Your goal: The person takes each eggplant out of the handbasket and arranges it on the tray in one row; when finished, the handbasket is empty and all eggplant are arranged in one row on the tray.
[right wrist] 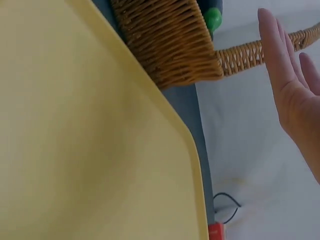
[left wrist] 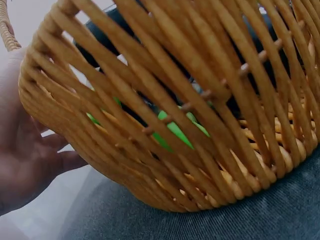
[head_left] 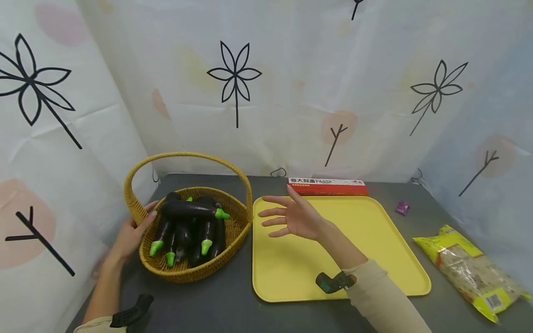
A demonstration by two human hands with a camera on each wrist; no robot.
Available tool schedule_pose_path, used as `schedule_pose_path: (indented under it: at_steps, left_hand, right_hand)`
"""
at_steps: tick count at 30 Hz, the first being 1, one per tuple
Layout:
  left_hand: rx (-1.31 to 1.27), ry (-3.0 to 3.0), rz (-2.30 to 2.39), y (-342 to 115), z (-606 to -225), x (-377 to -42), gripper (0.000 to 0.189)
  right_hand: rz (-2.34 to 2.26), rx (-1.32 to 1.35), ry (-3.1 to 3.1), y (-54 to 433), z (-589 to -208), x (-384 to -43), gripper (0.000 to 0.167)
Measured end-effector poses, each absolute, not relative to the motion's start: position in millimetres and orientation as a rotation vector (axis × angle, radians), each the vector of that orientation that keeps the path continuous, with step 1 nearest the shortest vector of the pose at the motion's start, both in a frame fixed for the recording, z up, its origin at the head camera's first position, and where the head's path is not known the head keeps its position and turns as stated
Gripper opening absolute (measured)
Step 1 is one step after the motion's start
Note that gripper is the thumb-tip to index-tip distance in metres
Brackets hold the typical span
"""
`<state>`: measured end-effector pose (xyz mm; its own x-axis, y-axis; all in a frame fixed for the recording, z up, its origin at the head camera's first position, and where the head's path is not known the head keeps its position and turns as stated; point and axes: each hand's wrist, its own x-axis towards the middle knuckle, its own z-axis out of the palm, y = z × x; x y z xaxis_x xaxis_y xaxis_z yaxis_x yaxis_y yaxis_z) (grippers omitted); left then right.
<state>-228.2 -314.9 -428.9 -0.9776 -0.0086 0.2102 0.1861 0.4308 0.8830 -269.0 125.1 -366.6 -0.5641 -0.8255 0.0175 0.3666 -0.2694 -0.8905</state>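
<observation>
A woven wicker basket (head_left: 189, 276) with a tall arched handle stands on the left of the table. Inside it lie several dark eggplants (head_left: 187, 209) with bright green stem ends. My left hand (head_left: 130, 237) grips the basket's left side by the foot of the handle, thumb at the rim; in the left wrist view some fingers are hidden behind the wickerwork. Over the yellow tray (head_left: 287, 277), to the right of the basket, my right hand (head_left: 300, 217) hovers with fingers spread and nothing in it. Its fingertips point toward the basket, apart from it.
Behind the tray lies a red and white pasta box (head_left: 329, 187). A small purple packet (head_left: 402, 207) is off the tray's far right corner. Along the right side rests a yellow and clear plastic food bag (head_left: 472, 273). Patterned white cloth (head_left: 287, 101) encloses the table's back and sides.
</observation>
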Motion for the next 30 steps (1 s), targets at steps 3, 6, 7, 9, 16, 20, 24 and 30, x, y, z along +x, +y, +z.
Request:
schedule_pose_path:
  at_steps: [3,6,7,9,16,20,24,30]
  left_hand:
    - [-0.149,-2.489,-1.594,-312,-430,-226,0.052]
    - [-0.157,-2.487,-1.623,-310,-429,-223,0.053]
    - [-0.168,-2.482,-1.641,-310,-429,-222,0.053]
    - [-0.169,-2.476,-1.667,-310,-429,-221,0.054]
    - [-0.133,-2.482,-1.707,-313,-431,-220,0.055]
    - [-0.163,-2.478,-1.701,-313,-432,-221,0.054]
    - [-0.159,-2.475,-1.7,-313,-432,-220,0.054]
    - [-0.16,-2.463,-1.69,-312,-431,-218,0.053]
  right_hand:
    - [-1.852,-0.689,1.184,106,-360,-268,0.067]
    - [-1.743,-0.768,1.203,86,-355,-266,0.07]
    - [-1.705,-0.793,1.211,80,-353,-266,0.072]
    - [-1.637,-0.845,1.221,67,-351,-265,0.078]
    - [-1.636,-0.851,1.223,30,-352,-274,0.073]
    - [-1.673,-0.802,1.284,13,-354,-279,0.055]
    - [-1.757,-0.784,1.349,-7,-352,-283,0.048]
    - [-1.889,-0.742,1.458,-29,-345,-290,0.044]
